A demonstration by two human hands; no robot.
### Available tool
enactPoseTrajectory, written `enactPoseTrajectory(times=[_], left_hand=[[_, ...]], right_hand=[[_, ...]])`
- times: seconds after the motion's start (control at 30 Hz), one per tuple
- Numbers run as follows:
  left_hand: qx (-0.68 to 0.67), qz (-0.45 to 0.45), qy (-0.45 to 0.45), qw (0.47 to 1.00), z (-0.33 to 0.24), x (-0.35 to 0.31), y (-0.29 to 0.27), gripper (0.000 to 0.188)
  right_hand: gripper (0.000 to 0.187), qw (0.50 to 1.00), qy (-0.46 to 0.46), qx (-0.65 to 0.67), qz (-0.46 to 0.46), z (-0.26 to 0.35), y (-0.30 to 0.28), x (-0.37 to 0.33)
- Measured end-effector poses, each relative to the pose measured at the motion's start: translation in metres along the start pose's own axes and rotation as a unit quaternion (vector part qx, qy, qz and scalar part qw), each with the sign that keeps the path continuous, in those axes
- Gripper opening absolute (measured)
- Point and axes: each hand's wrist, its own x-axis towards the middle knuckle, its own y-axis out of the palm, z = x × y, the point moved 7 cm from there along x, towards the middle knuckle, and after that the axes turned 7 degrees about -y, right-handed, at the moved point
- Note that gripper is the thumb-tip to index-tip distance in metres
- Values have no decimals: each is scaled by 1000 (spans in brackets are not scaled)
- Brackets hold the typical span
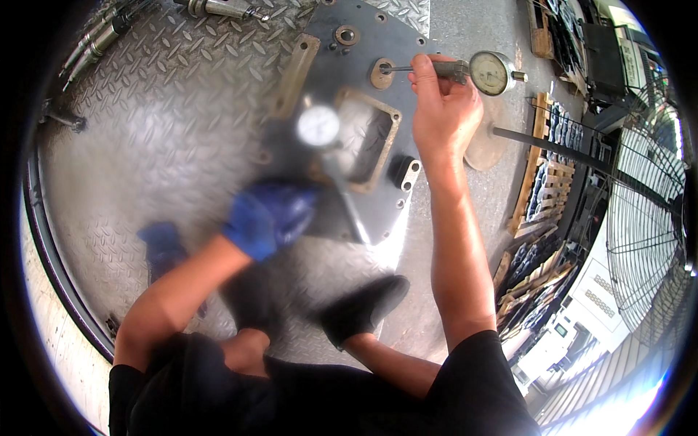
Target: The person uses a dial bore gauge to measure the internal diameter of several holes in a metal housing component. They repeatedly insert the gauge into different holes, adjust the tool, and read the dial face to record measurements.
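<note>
1. Hold the handle [449,69] of the dial gauge [488,74] in the bare right hand [445,109], pinched between thumb and fingers; best kept light, to avoid side load.
2. Just right of the grip, keep the dial facing upward for reading.
3. Just left of the grip, align the thin stem [401,69] with the brown-ringed bore [381,81] in the grey plate [331,73]; depth of entry not visible. Ideally, rock gently; avoid forcing.
4. Lower left of the grip, keep the blue-gloved left hand [273,218] clear of the stem; too blurred, cannot tell whether spread or pinching the nearby second gauge [318,126].
</note>
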Motion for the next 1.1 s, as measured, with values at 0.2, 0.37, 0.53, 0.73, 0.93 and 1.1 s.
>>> enactPoseTrajectory(times=[0.2, 0.37, 0.53, 0.73, 0.93, 1.1], left_hand=[[8, 17, -6, 1000, 1, 0, 2, 36], [16, 8, -3, 1000, 0, -1, 2, 36], [8, 8, -6, 1000, 2, -1, 2, 35], [14, 8, -4, 1000, 1, -2, 3, 34], [11, 10, -7, 1000, 3, -3, 4, 33], [8, 8, -9, 1000, 1, -1, 2, 33]], right_hand=[[27, 1000, -14, -25, 2, 2, 3, -3], [28, 998, -34, -55, 6, 12, 3, -5], [28, 998, -35, -52, 4, 10, 4, -4], [28, 999, -16, -40, 7, 8, 3, 1], [28, 1000, -21, -15, 3, 2, 3, 4], [26, 999, -24, -22, 2, 2, 2, 1]])
